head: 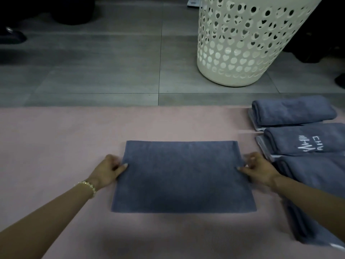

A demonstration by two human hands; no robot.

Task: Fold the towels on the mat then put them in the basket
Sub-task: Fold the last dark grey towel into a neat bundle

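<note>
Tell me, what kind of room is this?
Probably a home laundry spot: a white basket with heart-shaped holes stands on grey floor tiles, and folded blue towels lie on a pink mat.

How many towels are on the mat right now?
4: flat towel centred on the mat; three folded at its right edge: far towel, logo towel, near towel. Paler layers under them may be more.

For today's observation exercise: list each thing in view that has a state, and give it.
Centre towel: folded, flat on the mat.
Left hand: pinches its left edge.
Right hand: pinches its right edge.
Side towels: folded, on the mat.
Basket: upright on the floor.
</note>
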